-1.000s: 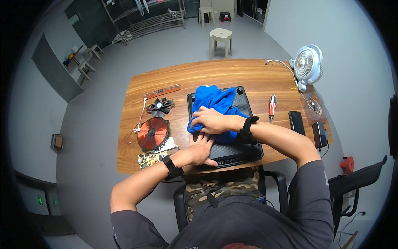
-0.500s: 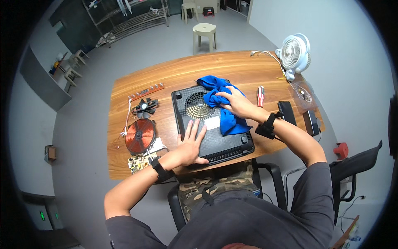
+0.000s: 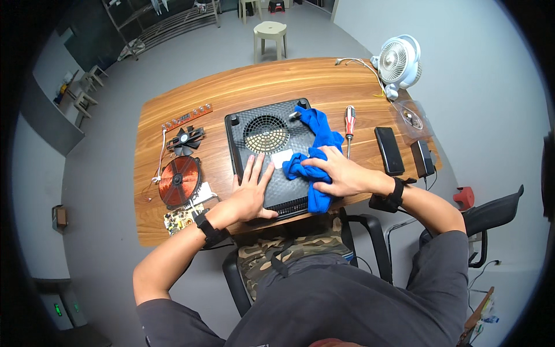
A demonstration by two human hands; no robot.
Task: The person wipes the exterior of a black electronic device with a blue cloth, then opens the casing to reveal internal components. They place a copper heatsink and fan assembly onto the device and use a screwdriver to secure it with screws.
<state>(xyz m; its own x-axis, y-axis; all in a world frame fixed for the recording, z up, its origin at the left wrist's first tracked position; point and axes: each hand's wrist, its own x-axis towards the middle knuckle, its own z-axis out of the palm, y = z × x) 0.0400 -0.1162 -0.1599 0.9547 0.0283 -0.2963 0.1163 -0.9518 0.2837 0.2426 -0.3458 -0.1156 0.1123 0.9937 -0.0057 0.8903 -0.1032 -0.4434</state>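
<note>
A black induction cooker housing [image 3: 298, 139] lies underside up on the table in front of me, with its round vent grille [image 3: 266, 134] at the far side. My left hand [image 3: 250, 194] rests flat on its near left part, fingers spread. Bunched under the closed fingers of my right hand [image 3: 341, 172] is a blue cloth [image 3: 325, 136], pressed on the near right part of the housing. One end of the cloth trails to the far right corner. A white label [image 3: 282, 158] shows between my hands.
Left of the housing lie a copper coil [image 3: 170, 180], a black cooling fan [image 3: 185, 139], a circuit board [image 3: 179, 220] and a narrow control board [image 3: 187, 118]. On the right are a screwdriver [image 3: 350, 121], a phone [image 3: 389, 150], a black adapter [image 3: 423, 157] and a white desk fan [image 3: 395, 62].
My right hand has drawn the bunched cloth toward me over the housing, uncovering the vent grille. My left hand stays on the housing. The whole view has shifted slightly.
</note>
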